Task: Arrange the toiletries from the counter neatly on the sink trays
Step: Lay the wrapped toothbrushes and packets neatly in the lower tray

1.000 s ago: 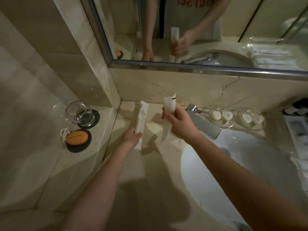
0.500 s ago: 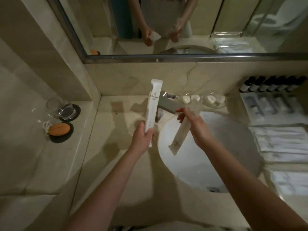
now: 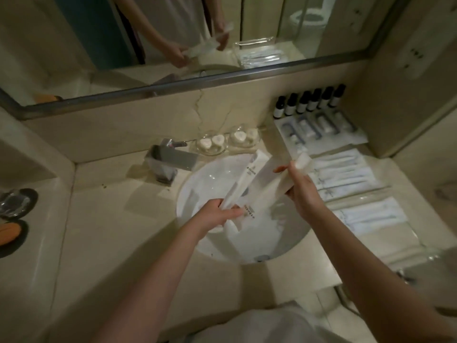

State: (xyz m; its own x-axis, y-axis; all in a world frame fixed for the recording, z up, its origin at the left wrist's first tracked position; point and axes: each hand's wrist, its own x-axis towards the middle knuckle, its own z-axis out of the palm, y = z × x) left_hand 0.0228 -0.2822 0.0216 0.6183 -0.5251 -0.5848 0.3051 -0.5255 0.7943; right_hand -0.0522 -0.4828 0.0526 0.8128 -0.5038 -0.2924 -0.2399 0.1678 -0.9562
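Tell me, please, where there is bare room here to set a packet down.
The beige stone counter is bare left of the white oval basin, between the square chrome faucet and the black round coasters. The nearest clear tray looks bare at its front. Crowded: behind the basin, the glass soap dishes; at the far right, the row of dark-capped bottles.

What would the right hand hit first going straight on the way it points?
Likely the narrow packet that the left hand holds, crossing just up-left of the right hand and its own wide packet. Depth is unclear; if it clears that, the glass soap dish at the wall is next.
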